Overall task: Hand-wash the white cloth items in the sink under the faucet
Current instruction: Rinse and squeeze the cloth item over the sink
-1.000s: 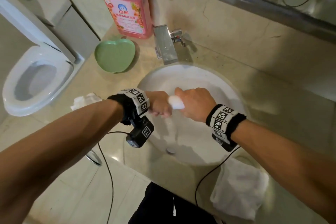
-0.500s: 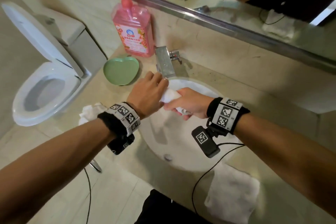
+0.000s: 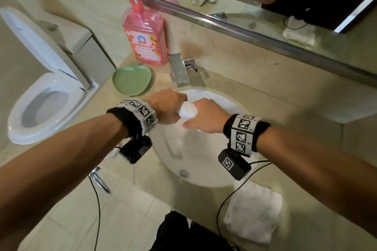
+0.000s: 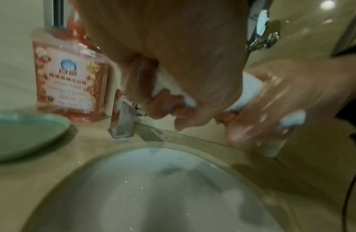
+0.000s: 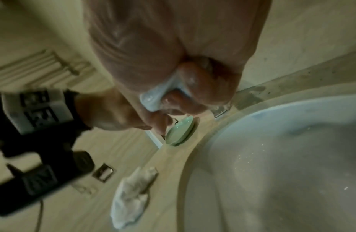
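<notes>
A rolled, wet white cloth [image 3: 188,109] is held over the white sink [image 3: 206,171], in front of the steel faucet [image 3: 179,69]. My left hand [image 3: 167,106] grips its left end and my right hand [image 3: 204,117] grips its right end, fists side by side. In the left wrist view the cloth [image 4: 250,87] shows between the curled fingers of the left hand [image 4: 173,108]. The right wrist view shows the right hand [image 5: 185,97] curled round the cloth [image 5: 159,95]. No water stream is visible from the faucet.
A pink soap bottle [image 3: 145,40] and a green heart-shaped dish [image 3: 131,80] stand left of the faucet. A folded white towel [image 3: 253,210] lies on the counter at right, a crumpled white cloth [image 5: 131,197] at left. An open toilet [image 3: 40,106] stands further left.
Both hands have rotated on the cloth, twisting it; the left hand went from lying over the cloth to a fist round its end. The camera view has tilted up towards the mirror.
</notes>
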Tool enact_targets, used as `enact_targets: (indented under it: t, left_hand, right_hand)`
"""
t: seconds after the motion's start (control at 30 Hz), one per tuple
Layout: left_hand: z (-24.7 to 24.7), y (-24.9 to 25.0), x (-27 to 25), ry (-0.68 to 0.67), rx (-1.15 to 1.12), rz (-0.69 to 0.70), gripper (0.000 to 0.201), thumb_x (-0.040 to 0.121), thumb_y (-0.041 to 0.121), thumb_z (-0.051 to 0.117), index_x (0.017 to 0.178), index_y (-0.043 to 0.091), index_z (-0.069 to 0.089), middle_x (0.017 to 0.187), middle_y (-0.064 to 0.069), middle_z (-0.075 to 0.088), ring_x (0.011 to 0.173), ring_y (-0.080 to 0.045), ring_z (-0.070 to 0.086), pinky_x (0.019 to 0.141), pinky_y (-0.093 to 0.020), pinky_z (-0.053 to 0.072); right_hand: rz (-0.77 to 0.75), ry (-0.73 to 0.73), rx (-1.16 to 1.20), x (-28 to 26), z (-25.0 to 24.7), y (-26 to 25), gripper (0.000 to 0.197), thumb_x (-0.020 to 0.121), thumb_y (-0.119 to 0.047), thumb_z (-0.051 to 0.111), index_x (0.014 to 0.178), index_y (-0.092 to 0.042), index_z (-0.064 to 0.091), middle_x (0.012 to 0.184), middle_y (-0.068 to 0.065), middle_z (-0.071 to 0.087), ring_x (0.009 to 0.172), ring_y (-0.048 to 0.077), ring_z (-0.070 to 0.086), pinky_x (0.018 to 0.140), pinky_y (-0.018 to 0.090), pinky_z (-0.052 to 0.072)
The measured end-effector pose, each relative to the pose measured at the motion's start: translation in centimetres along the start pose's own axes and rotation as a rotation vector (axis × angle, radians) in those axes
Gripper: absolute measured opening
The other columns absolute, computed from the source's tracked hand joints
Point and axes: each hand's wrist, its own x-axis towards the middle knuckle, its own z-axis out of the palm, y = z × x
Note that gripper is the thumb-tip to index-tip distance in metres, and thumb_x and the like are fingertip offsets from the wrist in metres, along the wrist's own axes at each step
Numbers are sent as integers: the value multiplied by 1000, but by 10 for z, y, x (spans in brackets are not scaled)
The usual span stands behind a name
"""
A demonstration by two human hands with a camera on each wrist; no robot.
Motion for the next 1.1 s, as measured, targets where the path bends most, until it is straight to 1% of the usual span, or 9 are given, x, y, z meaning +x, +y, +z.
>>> enact_targets:
  t: [0.17, 0.3, 0.4, 0.5, 0.63, 0.77, 0.93, 1.03, 1.1]
  left_hand:
    - [29, 10, 5, -202, -66, -146, 30, 80, 20, 63, 110, 17, 67, 102, -5, 70, 97, -28, 67, 75, -28, 51]
    - [46, 11, 7, -270, -193, -182, 23, 80, 19, 65, 103, 11, 67, 100, -7, 70, 90, -27, 66, 76, -31, 53]
    - [50, 10, 8, -271, -284, -178, 7, 80, 18, 66, 83, 15, 61, 87, -4, 66, 77, -24, 60, 65, -28, 47]
    - [49, 9, 11, -273, -341, -191, 19, 78, 16, 65, 64, 18, 52, 68, 1, 56, 59, -17, 53, 49, -23, 36]
    - [49, 8, 13, -294, -410, -238, 13, 76, 14, 64, 67, 11, 56, 67, -6, 60, 51, -18, 52, 44, -21, 38]
    - [31, -1, 11, -181, -337, -213, 30, 80, 25, 71, 107, 15, 61, 104, -2, 66, 89, -22, 60, 76, -31, 48]
    - [-6, -16, -5, -173, -520, -107, 35, 94, 37, 62, 122, 18, 55, 111, 2, 59, 102, -20, 58, 85, -31, 45]
    - [-18, -21, -21, 20, -496, -16, 41, 89, 26, 71, 127, 17, 60, 110, 7, 58, 100, -8, 55, 87, -19, 39]
    - [-21, -22, -29, 185, -666, -66, 50, 80, 19, 80, 125, 15, 60, 104, 7, 62, 88, -3, 57, 81, -16, 44]
  right_hand:
    - [-131, 50, -377, 3, 15, 20, 16, 84, -35, 62, 90, -23, 54, 97, 10, 66, 77, 25, 46, 66, 30, 35]
    - [-178, 70, -585, 9, 21, 27, 27, 85, -35, 59, 106, -17, 58, 93, 13, 64, 68, 28, 43, 61, 32, 33]
    - [-230, 87, -691, 13, 19, 30, 27, 86, -32, 60, 106, -15, 55, 86, 12, 62, 63, 29, 42, 58, 33, 30]
    - [-280, 91, -745, 20, 14, 29, 26, 86, -29, 59, 105, -14, 54, 84, 12, 63, 64, 32, 48, 57, 34, 29]
    - [-309, 93, -773, 27, 13, 29, 27, 87, -30, 59, 108, -13, 53, 87, 12, 66, 66, 31, 47, 59, 35, 31]
    - [-274, 170, -564, 29, 8, 27, 36, 86, -35, 64, 112, -17, 47, 83, 6, 59, 73, 34, 59, 60, 35, 34]
    - [-259, 147, -177, 21, -8, 26, 44, 74, -56, 79, 90, -26, 51, 86, -6, 53, 82, 16, 48, 68, 33, 39]
    - [-181, 17, 58, 13, -15, 20, 42, 75, -54, 81, 76, -18, 58, 67, -9, 49, 58, 7, 44, 56, 26, 33]
    - [-133, -73, 197, 6, -16, 14, 43, 81, -46, 80, 91, -8, 63, 73, -6, 57, 63, 8, 51, 61, 27, 38]
